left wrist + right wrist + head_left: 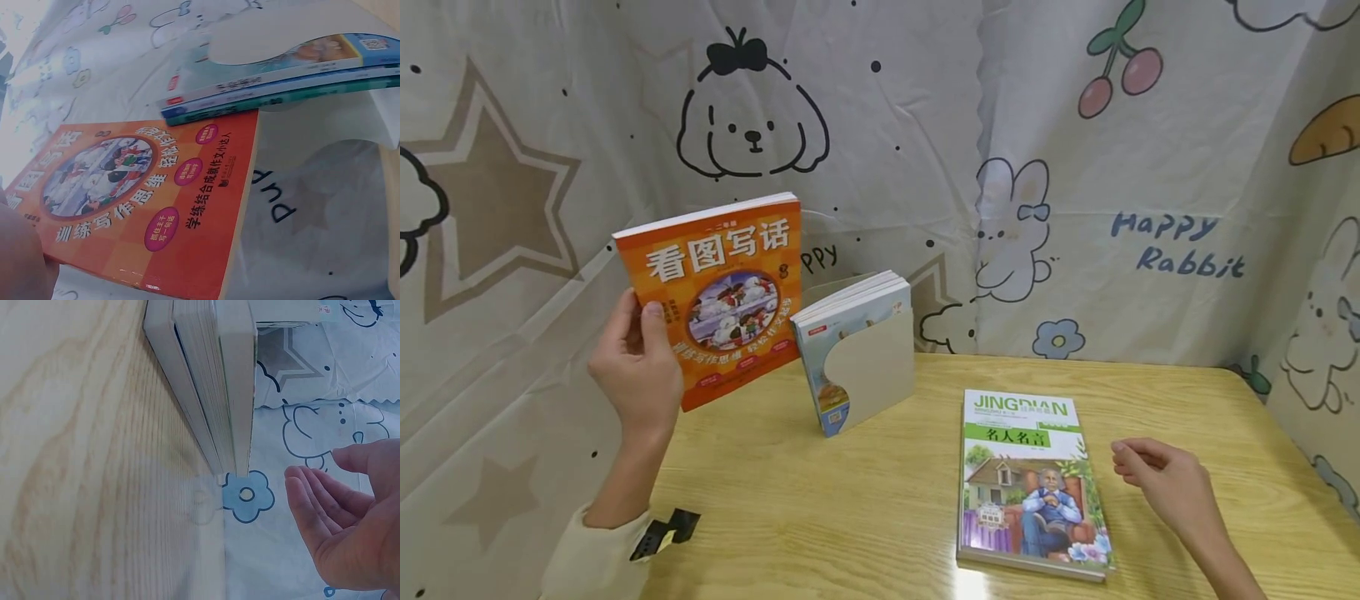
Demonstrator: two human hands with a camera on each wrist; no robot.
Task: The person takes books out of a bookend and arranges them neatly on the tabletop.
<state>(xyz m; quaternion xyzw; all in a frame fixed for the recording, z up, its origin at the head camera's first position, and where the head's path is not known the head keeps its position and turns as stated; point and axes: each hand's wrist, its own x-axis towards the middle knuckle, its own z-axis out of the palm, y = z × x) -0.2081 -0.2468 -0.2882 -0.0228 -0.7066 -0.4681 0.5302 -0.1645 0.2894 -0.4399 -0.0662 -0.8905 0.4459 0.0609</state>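
My left hand pinches an orange paperback book by its left edge, with the thumb across the front cover. The book is raised off the table, its cover facing me. Just right of it stands a cream file holder with a few upright books inside; their spines show in the left wrist view. Beside a stack of thick books with a green-and-white cover on top, my right hand hovers with loosely bent fingers. It holds nothing and is apart from the stack.
A light wooden table lies under everything. Behind and at both sides hangs a cream cloth printed with cartoon animals, stars and fruit. A black strap is at the left sleeve.
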